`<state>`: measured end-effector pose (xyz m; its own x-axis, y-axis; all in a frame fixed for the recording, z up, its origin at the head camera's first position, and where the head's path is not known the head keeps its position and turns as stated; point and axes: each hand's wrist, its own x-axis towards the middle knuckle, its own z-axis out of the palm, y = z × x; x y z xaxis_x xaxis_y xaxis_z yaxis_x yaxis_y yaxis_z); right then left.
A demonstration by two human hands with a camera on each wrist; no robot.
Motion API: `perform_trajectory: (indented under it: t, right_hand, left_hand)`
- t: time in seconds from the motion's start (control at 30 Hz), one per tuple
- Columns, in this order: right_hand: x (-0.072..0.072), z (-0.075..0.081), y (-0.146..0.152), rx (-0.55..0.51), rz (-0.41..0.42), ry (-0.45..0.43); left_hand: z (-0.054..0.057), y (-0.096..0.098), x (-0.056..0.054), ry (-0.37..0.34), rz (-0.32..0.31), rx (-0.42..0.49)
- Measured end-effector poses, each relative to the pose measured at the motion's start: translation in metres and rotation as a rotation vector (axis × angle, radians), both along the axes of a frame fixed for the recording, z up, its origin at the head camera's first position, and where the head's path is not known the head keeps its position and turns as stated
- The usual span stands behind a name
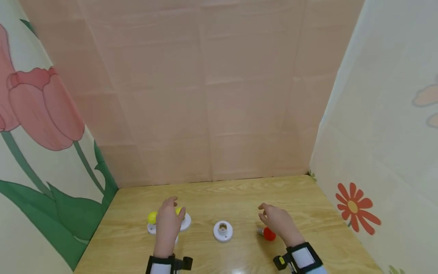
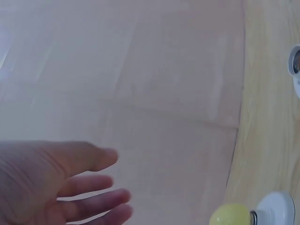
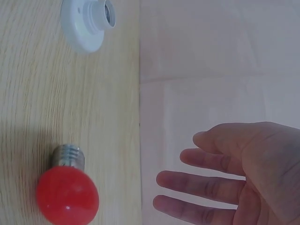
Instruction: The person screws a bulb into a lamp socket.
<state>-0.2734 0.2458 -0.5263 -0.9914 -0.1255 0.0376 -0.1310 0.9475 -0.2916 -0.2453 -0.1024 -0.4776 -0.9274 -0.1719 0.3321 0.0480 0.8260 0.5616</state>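
Observation:
My left hand (image 1: 168, 220) hovers above the left part of the table, fingers relaxed and holding nothing. Below it are yellow bulbs in white round sockets; one yellow bulb (image 1: 152, 217) shows left of the hand, another yellow bulb (image 2: 230, 214) in the left wrist view. My right hand (image 1: 278, 220), also holding nothing, hangs in the air with loosely bent fingers. Beneath it a red bulb (image 3: 68, 194) lies on its side, its metal screw base (image 3: 68, 155) bare. Between the hands stands a white socket (image 1: 223, 231) with no bulb in it.
The wooden table (image 1: 236, 194) ends at a pinkish-brown sheet (image 1: 205, 95) hung behind it. A tulip-printed sheet (image 1: 44, 110) rises on the left and a flower-printed sheet (image 1: 376, 152) on the right. Another white socket piece is partly hidden by my left forearm.

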Motion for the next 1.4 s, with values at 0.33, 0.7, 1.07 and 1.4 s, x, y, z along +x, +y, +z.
perform_trajectory:
  t: [0.33,0.7,1.07,1.4]
  right_hand:
    - [-0.004,-0.001,-0.01,0.01,0.02,-0.012]
    - [-0.006,-0.002,-0.011,-0.005,0.028,-0.039]
    - [-0.002,-0.003,-0.013,-0.004,0.036,-0.023]
    - [-0.001,-0.003,-0.014,-0.013,0.037,0.006]
  left_hand:
    - [-0.022,0.034,-0.028,-0.377,-0.278,-0.104]
    - [-0.063,0.048,-0.041,-0.577,-0.37,-0.196]
    - [-0.068,0.077,-0.045,-0.243,-0.227,-0.069]
    - [-0.113,0.111,-0.037,-0.32,-0.261,-0.13]
